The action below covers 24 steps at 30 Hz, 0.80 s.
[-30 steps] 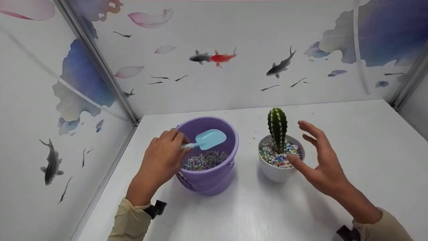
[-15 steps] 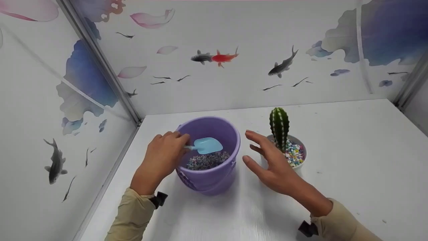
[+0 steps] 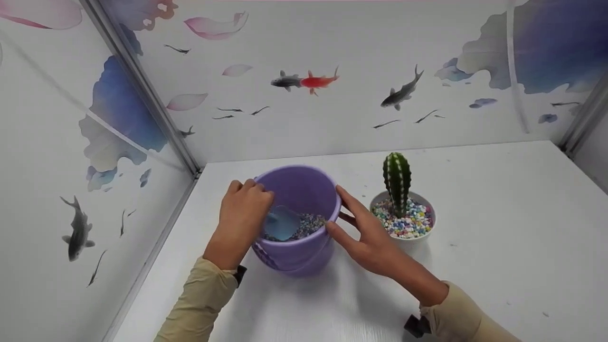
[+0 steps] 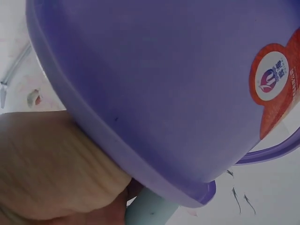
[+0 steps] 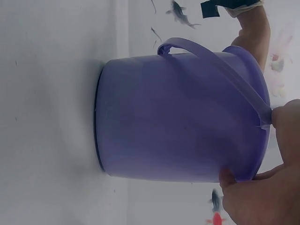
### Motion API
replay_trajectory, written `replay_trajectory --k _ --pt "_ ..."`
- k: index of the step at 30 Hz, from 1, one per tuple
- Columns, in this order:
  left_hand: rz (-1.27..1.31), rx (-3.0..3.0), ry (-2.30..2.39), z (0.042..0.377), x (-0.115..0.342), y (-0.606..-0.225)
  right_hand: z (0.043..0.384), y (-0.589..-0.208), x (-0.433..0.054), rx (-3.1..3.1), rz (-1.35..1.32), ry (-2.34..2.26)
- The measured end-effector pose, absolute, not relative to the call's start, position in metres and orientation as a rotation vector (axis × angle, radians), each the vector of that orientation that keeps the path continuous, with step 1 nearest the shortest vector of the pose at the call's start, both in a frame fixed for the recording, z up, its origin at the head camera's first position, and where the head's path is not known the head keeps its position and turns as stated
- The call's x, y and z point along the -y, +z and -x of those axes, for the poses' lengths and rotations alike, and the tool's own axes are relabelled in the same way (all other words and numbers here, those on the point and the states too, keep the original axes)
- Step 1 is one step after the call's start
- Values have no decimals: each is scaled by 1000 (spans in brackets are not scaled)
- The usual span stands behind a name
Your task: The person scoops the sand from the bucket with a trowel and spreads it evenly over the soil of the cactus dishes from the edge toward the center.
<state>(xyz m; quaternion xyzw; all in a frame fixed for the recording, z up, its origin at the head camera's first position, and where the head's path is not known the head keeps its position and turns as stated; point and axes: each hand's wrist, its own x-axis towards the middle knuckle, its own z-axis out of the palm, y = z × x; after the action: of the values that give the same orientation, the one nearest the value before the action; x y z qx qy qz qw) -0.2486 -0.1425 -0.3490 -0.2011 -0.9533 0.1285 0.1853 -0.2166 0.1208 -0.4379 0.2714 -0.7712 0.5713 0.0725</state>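
Note:
A light-blue toy shovel [image 3: 283, 224] has its blade down among small multicoloured beads [image 3: 312, 225] inside a purple bucket [image 3: 293, 259]. My left hand [image 3: 243, 221] grips the shovel's handle over the bucket's left rim; the left wrist view shows part of the pale handle [image 4: 152, 209] below that rim. My right hand [image 3: 368, 237] holds the bucket's right side, thumb at the front of the rim and fingers farther back. In the right wrist view, the thumb of this hand [image 5: 267, 192] is close to where the bucket's carrying handle [image 5: 220, 65] joins the rim.
To the right of the bucket stands a white pot [image 3: 409, 241] with a green cactus [image 3: 397, 183] set in colourful pebbles. The white table [image 3: 503, 228] meets a printed back wall [image 3: 351, 128] and a left wall behind a metal post [image 3: 142, 88].
My left hand has lowered the shovel from above the beads into them. The right hand has moved left, from beside the cactus pot to the bucket's rim.

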Motion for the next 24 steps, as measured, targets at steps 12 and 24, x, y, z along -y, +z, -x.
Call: replay_trajectory --k 12,24 --pt "723 2944 145 260 135 -341 216 -438 -125 2323 -784 1793" --pt "1020 3181 -205 273 146 -335 216 -435 -124 2304 -833 1797"
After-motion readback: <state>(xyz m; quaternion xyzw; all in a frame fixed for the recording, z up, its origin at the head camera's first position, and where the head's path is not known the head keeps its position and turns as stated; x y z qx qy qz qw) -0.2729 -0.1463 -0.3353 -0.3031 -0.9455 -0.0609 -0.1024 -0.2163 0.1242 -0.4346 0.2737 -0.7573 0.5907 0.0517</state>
